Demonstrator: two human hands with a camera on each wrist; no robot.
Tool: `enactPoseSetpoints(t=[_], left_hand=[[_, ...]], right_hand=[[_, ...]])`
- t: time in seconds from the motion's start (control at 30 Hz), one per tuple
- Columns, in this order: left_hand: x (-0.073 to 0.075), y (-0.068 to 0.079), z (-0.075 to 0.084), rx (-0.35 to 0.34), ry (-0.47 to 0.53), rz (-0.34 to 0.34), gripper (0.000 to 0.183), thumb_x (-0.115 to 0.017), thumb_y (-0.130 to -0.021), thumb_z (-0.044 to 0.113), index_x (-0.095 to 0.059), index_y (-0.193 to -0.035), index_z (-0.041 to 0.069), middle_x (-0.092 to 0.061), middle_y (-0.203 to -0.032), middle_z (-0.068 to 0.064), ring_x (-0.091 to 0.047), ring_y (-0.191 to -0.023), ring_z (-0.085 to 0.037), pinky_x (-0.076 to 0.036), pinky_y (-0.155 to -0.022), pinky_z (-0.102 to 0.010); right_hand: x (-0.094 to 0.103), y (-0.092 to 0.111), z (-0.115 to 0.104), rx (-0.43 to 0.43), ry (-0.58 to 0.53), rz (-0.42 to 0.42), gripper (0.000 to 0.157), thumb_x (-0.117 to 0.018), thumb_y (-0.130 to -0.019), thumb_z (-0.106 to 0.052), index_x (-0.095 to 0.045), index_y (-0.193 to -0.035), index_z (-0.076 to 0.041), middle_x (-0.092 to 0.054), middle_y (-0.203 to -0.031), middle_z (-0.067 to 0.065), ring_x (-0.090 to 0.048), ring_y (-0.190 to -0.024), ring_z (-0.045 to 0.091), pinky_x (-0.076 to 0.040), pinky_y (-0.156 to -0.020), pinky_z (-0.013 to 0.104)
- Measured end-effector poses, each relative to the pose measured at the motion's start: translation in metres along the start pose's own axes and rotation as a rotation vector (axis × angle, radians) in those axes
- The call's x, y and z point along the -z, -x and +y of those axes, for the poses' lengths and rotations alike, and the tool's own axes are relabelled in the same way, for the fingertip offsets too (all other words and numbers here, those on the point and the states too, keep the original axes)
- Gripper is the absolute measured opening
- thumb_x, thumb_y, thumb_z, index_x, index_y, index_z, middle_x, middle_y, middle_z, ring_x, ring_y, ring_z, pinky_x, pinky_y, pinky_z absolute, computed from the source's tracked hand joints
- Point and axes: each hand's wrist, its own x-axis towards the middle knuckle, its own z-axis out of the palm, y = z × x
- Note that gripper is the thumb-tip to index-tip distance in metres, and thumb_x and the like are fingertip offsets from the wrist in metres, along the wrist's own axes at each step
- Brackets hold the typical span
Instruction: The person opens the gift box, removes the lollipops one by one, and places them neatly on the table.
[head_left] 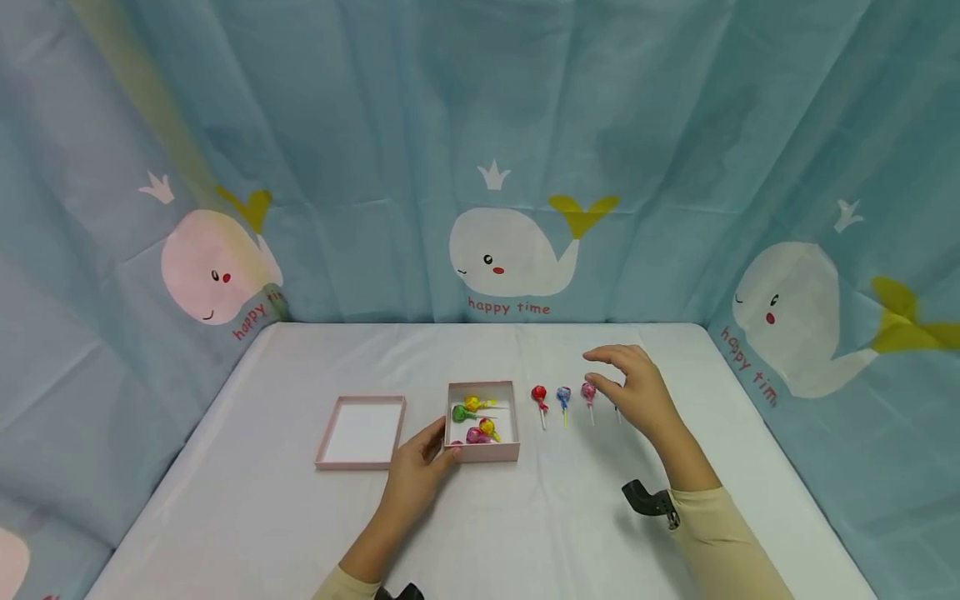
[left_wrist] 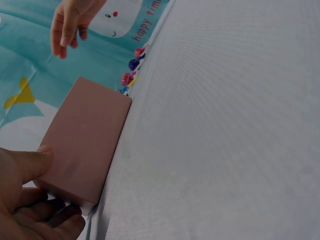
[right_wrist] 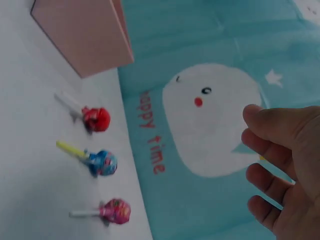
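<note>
My left hand (head_left: 415, 467) grips the near left corner of an open pink box (head_left: 487, 453), with the thumb (left_wrist: 37, 162) on a side wall. Several wrapped lollipops lie inside the box, among them a green lollipop (head_left: 460, 413) and a yellow lollipop (head_left: 472, 403). Right of it, a red lollipop (right_wrist: 96, 119), a blue lollipop (right_wrist: 104, 162) and a pink lollipop (right_wrist: 116, 211) lie in a row. Above the row's right end hovers my right hand (head_left: 637, 392), fingers loosely bent and holding nothing. It partly hides a dark lollipop (left_wrist: 134, 64).
A shallow pink lid (head_left: 362, 429) with a white inside lies left of the box. White cloth (head_left: 555, 525) covers the table. Blue curtains (head_left: 375, 125) with printed whales stand along the back and both sides.
</note>
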Motion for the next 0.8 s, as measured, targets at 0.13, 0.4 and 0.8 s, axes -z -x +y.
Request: enactPoseSetpoints(t=[0.13,0.4,0.8], left_hand=[[0.002,-0.001,0.000,0.002,0.003,0.006,0.066,-0.081,-0.090,0.020,-0.053,-0.149,0.006,-0.054,-0.152,-0.011,-0.053,-0.139,-0.029,-0.049,-0.108,-0.033],[0.003,-0.001,0.000,-0.001,-0.009,0.003,0.066,-0.080,-0.090,0.021,-0.053,-0.149,0.007,-0.054,-0.151,-0.011,-0.053,-0.139,-0.029,-0.049,-0.108,-0.034],[0.002,0.000,-0.001,-0.018,0.031,-0.011,0.067,-0.080,-0.090,0.020,-0.052,-0.149,0.004,-0.054,-0.152,-0.012,-0.052,-0.140,-0.029,-0.048,-0.109,-0.033]], right_hand=[[-0.006,-0.009,-0.015,0.047,-0.020,-0.040,0.030,-0.081,-0.091,-0.018,-0.075,-0.120,-0.017,-0.071,-0.125,0.002,-0.055,-0.120,0.024,-0.052,-0.101,0.053],[-0.021,-0.026,-0.043,0.173,-0.061,-0.192,0.032,-0.082,-0.089,-0.018,-0.074,-0.121,-0.019,-0.071,-0.123,-0.003,-0.055,-0.121,0.021,-0.052,-0.103,0.050],[-0.056,-0.045,-0.073,0.265,-0.045,-0.413,0.029,-0.082,-0.090,-0.020,-0.076,-0.118,-0.022,-0.072,-0.121,-0.009,-0.057,-0.117,0.015,-0.053,-0.102,0.042]])
